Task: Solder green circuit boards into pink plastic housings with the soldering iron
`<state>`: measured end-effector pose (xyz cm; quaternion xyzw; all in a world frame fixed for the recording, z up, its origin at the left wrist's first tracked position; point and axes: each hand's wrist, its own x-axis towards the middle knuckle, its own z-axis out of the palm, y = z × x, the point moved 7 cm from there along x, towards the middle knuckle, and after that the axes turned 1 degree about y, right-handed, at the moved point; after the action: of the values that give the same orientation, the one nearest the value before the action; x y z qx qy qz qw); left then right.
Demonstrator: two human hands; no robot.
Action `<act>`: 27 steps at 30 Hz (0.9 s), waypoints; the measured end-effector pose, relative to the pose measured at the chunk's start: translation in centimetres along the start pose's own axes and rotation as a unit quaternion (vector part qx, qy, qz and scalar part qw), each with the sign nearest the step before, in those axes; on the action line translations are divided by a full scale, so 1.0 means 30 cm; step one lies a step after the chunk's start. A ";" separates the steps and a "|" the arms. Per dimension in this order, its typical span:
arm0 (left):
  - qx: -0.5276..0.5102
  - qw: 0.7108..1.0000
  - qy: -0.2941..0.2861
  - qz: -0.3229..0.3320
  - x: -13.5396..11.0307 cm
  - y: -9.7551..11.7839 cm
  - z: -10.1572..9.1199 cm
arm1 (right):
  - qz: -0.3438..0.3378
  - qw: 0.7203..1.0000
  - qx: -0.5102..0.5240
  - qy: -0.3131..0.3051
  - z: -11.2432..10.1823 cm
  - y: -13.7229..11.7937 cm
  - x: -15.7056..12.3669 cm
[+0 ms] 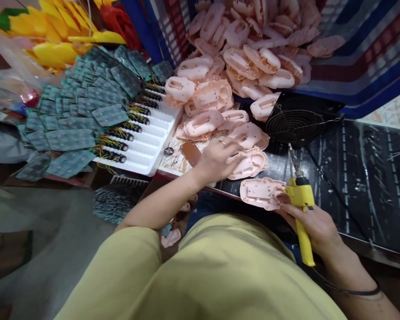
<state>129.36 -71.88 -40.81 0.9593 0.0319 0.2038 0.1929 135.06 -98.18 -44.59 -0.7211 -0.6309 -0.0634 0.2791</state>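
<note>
My right hand is wrapped round a yellow soldering gun whose metal tip points up and away from me. The thumb and fingers of that hand also meet the edge of a pale pink plastic shell, hollow side up. To the left, my left hand lies with fingers apart over the near edge of the pink shells. Its fingertips touch or hover at another hollow shell; contact is hard to tell. Just beyond the fingers sits a further pink shell.
A striped bag spills a heap of pink shells. A round-grilled black fan stands on the black tabletop. At left, green circuit boards with wired black parts rest along a white foam tray. A cable crosses the tabletop.
</note>
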 end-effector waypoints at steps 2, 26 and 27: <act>0.109 0.986 -0.001 -0.130 -0.032 -0.118 -0.099 | -0.033 0.999 -0.004 0.014 0.010 -0.024 0.024; 0.193 0.914 -0.029 -0.356 -0.160 -0.418 -0.151 | -0.050 0.995 -0.037 0.072 0.038 -0.071 0.117; 0.190 0.912 -0.038 -0.361 -0.154 -0.425 -0.141 | -0.048 0.996 -0.037 0.069 0.042 -0.069 0.117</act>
<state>123.64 -59.24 -43.90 0.9082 0.4064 0.0734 0.0681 133.45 -94.40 -43.43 -0.6939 -0.6411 -0.1493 0.2919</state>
